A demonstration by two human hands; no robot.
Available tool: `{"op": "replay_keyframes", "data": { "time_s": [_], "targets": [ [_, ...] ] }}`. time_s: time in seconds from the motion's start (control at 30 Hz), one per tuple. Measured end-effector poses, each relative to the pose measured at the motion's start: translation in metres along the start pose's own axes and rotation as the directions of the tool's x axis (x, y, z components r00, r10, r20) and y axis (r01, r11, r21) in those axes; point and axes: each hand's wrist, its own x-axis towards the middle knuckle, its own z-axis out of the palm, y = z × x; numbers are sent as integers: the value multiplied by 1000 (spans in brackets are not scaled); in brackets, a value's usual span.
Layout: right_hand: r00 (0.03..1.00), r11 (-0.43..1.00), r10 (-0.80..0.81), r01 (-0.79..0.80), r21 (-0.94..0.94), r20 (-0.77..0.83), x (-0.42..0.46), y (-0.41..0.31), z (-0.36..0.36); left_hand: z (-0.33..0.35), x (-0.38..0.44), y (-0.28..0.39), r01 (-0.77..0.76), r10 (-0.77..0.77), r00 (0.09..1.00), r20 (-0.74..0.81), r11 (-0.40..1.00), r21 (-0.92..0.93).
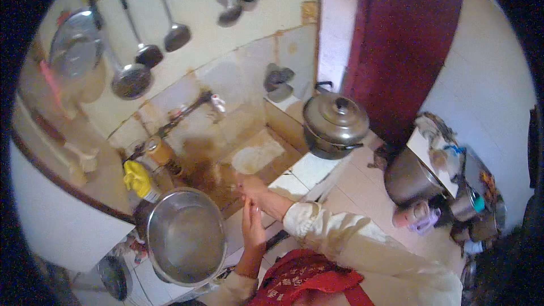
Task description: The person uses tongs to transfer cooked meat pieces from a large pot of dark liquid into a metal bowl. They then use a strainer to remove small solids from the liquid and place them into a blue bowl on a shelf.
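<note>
Both bare hands meet at the front edge of a brown-stained sink basin (212, 178). My left hand (254, 224) points upward, its fingertips against my right hand (257, 192). The right hand reaches over the basin from a pushed-up cream sleeve, fingers blurred. I cannot make out anything held in either one. Left of my left hand stands a large, deep metal pot (187, 240) without a lid, its inside pale and greyish. A pale, flat patch (258, 158) lies on the basin's far right side. A tap (217, 103) projects from the tiled wall above the basin.
A lidded metal pot (335, 123) rests on the white tiled ledge to the right. Yellow packaging (138, 178) and an orange-topped container (158, 151) stand left of the basin. Ladles and a spatula (177, 36) hang on the wall. Stacked pots (412, 178) occupy the floor at right.
</note>
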Motion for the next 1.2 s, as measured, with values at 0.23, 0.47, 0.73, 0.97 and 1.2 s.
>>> {"op": "replay_keyframes", "data": {
  "time_s": [0.23,0.47,0.73,0.97,1.2],
  "targets": [
    [977,789,-42,160,-593,207,-86,-89,-22,0,-44,54,542,-297,773,560,769,-339],
    [996,752,51,-89,-653,-78,-230,-77,-147,40,-47,57,713,-410,559,721,681,-165],
    [872,800,172,-395,-452,-458,-365,-48,-261,153,-38,102,664,-411,348,843,743,89],
    [809,769,163,-463,-441,-565,-441,-62,-364,303,-25,201,409,-226,247,942,906,110],
    [500,678,255,-703,-216,-828,-558,-60,-463,455,-32,203,402,-52,-54,997,913,69]
  ]
}}
